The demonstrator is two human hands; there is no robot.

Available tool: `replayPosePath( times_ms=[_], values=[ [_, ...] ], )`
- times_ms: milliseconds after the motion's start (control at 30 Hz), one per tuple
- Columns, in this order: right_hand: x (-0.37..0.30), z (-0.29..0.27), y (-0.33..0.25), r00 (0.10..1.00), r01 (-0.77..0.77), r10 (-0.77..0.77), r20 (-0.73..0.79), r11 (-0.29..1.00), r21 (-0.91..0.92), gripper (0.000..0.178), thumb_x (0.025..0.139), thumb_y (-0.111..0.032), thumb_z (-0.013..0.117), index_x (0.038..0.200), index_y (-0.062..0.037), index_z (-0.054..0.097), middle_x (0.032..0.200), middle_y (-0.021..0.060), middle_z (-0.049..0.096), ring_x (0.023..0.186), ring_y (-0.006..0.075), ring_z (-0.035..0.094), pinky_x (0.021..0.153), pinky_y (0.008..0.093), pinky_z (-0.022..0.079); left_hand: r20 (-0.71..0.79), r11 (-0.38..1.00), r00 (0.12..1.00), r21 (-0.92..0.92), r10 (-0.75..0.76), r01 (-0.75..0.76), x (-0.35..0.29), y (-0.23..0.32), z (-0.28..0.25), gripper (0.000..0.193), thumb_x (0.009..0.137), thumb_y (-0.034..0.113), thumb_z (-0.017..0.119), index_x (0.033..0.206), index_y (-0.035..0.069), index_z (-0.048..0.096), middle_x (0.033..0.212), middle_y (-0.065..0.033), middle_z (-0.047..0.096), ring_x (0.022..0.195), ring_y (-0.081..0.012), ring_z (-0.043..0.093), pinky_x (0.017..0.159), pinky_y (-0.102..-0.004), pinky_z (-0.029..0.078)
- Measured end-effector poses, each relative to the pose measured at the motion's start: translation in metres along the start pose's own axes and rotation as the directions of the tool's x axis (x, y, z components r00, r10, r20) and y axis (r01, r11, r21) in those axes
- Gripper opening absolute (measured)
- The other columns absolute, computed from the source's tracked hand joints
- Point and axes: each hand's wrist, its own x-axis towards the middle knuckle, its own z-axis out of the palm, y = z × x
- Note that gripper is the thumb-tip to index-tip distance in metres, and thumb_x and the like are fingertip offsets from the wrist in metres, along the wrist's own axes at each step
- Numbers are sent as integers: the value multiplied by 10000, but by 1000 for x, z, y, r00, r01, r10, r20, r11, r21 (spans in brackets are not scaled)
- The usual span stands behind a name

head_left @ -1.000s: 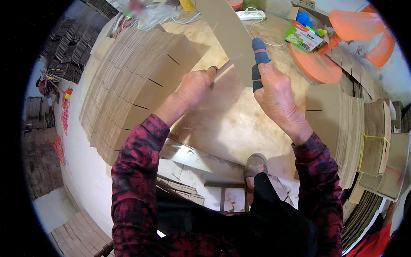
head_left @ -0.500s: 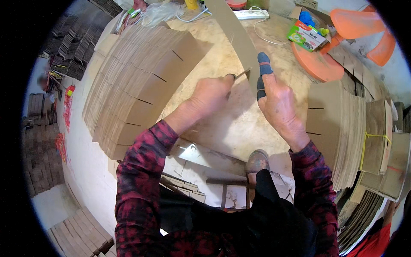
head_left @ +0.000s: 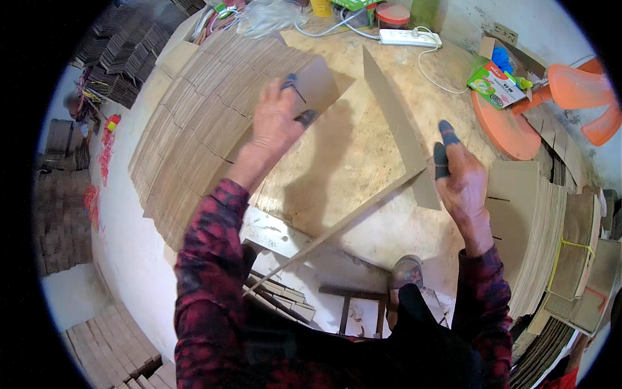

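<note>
Two brown cardboard strips cross on the wooden tabletop: a long upright strip (head_left: 392, 113) runs toward the back, and a second strip (head_left: 337, 227) slants from it toward my lap. They meet just left of my right hand (head_left: 465, 178), whose thumb and forefinger wear dark finger covers. Those fingers are apart, with nothing visible between them. My left hand (head_left: 275, 117) is at the near right side of a big stack of slotted cardboard strips (head_left: 194, 123). Its covered thumb and fingertip are spread by the stack's edge; whether they touch a strip I cannot tell.
Another cardboard stack (head_left: 521, 220) stands at the right. Behind it are an orange fan (head_left: 505, 126) and a small open box (head_left: 495, 84). A white power strip (head_left: 410, 37) with cables lies at the back. Below are a shoe (head_left: 407, 271) and a dark frame (head_left: 350, 295).
My left hand has let go of a cardboard strip and moved left to the stack. That strip now slants across the other one. My right hand has shifted nearer and to the right.
</note>
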Motion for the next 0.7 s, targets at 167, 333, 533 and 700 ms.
replayPosePath(
  times_ms=[167,333,533,700],
  values=[
    [28,37,16,990,65,-58,129,997,-50,363,735,-23,616,1090,-26,540,755,156,581,699,365,584,596,453,457,285,975,948,203,-143,86,5,-72,-18,430,728,229,745,1035,-12,564,1069,-209,569,999,-360,551,824,-417,445],
    [25,48,21,910,-106,118,397,993,-53,494,749,-22,595,1229,-6,478,730,221,619,660,407,599,587,486,471,454,925,856,-153,-247,348,3,-69,-31,229,762,137,705,886,-4,573,808,-206,606,776,-357,599,671,-418,461],
    [28,30,2,938,-33,16,347,998,45,678,724,18,555,1371,16,351,707,242,603,664,424,591,583,492,467,519,954,847,-181,-113,238,-19,-48,-25,114,778,33,589,890,13,592,819,-220,619,801,-402,603,727,-447,470],
    [26,20,-5,940,-21,-9,341,996,82,715,713,42,547,1388,28,313,704,254,584,665,429,577,582,489,454,123,975,992,-222,26,2,-14,-62,-42,139,754,-15,549,882,31,574,824,-212,613,806,-416,594,712,-460,466]
  ],
)
